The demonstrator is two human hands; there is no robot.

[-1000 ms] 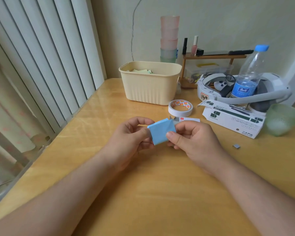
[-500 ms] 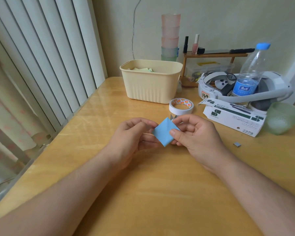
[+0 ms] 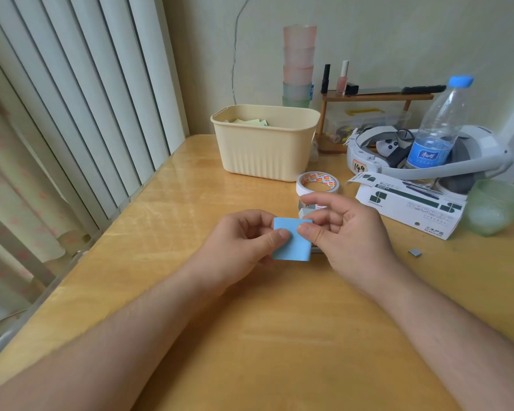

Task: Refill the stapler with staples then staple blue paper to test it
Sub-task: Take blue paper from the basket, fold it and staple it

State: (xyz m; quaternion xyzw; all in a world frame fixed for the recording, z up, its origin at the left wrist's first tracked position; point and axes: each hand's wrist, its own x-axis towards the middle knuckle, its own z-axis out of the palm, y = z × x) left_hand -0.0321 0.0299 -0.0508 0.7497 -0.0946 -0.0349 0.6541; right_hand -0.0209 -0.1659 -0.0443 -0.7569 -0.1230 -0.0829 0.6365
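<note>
Since prev frames the small square blue paper (image 3: 291, 240) turned from a diamond tilt to squarer. Left hand (image 3: 244, 243) pinches its left edge w/ thumb; right hand (image 3: 343, 229) pinches its top-right corner. Risk: paper slips or creases, as both pinches are light. White stapler (image 3: 306, 209) sits on the wooden table (image 3: 190, 203) just behind the paper, mostly hidden.

We see a glossy honey-coloured wooden counter (image 3: 279, 336) set in the corner of a room. Along its left edge hang tall white vertical blind slats (image 3: 80, 93), with a pale floral-patterned curtain (image 3: 9, 209) showing beside them. Behind the counter stands a plain cream painted wall (image 3: 398, 34), marked by a thin dark crack (image 3: 236, 54). Soft daylight fills the room.
</note>
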